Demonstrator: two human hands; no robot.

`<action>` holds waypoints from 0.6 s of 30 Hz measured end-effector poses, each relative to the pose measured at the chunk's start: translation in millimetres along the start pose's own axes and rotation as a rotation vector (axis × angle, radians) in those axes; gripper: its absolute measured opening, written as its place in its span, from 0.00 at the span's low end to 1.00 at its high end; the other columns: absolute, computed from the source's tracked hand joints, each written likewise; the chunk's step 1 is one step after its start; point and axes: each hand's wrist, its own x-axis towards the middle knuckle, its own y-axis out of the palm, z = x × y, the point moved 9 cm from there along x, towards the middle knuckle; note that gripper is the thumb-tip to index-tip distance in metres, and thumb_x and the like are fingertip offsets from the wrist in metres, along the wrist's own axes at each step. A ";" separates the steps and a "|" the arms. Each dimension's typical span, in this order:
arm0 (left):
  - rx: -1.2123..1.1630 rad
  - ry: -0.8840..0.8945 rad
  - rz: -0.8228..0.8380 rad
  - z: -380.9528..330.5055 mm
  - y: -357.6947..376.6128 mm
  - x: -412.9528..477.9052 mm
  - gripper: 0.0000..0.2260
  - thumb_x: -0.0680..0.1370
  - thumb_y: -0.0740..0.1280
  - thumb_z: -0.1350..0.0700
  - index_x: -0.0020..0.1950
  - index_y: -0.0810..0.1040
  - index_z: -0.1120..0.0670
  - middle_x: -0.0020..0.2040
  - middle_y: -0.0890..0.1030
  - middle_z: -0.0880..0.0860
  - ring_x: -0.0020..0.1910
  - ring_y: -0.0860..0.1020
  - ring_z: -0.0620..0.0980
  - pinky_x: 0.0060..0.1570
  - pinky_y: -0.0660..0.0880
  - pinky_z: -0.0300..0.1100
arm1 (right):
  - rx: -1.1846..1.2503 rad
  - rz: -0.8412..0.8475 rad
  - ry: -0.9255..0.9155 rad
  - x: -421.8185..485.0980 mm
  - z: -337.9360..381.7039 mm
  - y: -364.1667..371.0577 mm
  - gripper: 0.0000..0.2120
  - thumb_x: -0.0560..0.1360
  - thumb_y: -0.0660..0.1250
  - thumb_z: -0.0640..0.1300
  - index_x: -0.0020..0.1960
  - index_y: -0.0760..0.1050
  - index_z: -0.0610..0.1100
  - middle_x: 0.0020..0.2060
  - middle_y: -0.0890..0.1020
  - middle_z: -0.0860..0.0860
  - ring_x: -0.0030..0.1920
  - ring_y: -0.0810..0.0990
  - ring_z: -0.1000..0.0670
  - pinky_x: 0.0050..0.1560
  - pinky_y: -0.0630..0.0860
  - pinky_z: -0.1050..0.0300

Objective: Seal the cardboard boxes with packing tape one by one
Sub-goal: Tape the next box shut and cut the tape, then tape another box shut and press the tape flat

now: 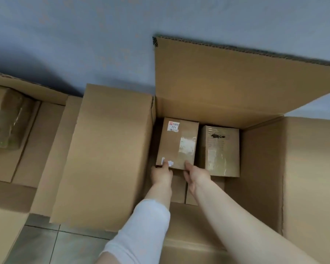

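Head view, looking down: both arms reach forward from the bottom of the frame into a large open carton point(261, 168) at centre right. The left hand point(161, 175), forearm in a white sleeve point(145, 225), and the bare-armed right hand point(196, 176) each close their grip on the near edge of a small taped box point(177, 143), thumbs on top. The box sits at frame centre, just beside a second small box point(222, 149).

Packing or storage area: large open cartons point(236, 88) crowd tiled floor point(46, 242) against bare blue-grey wall point(84, 25) — smaller taped parcels point(177, 147) packed inside, one bearing printed shipping label point(173, 126); wrapped bundle point(6, 119) in left carton point(36, 141).
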 end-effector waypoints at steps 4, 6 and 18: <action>0.124 0.001 0.094 -6.3 -14.7 -40.2 0.25 0.78 0.62 0.46 0.72 0.66 0.56 0.69 0.70 0.55 0.68 0.69 0.55 0.64 0.64 0.44 | -0.164 0.089 0.036 -53.4 -1.2 -13.6 0.34 0.72 0.68 0.58 0.71 0.64 0.41 0.70 0.67 0.43 0.63 0.72 0.43 0.62 0.74 0.48; 0.259 0.062 0.098 -15.6 -34.0 -87.3 0.23 0.79 0.62 0.46 0.70 0.68 0.56 0.68 0.72 0.54 0.67 0.70 0.55 0.64 0.64 0.44 | -0.288 0.046 -0.029 -101.8 -1.9 -33.2 0.34 0.72 0.66 0.61 0.70 0.65 0.42 0.68 0.69 0.44 0.63 0.71 0.46 0.64 0.72 0.49; 0.333 0.126 0.184 -28.8 -224.1 -423.7 0.14 0.82 0.54 0.60 0.67 0.68 0.61 0.63 0.76 0.61 0.63 0.74 0.57 0.52 0.69 0.41 | -0.542 0.031 -0.342 -453.3 -21.9 -145.9 0.09 0.79 0.61 0.47 0.44 0.77 0.45 0.56 0.81 0.44 0.60 0.76 0.45 0.65 0.69 0.45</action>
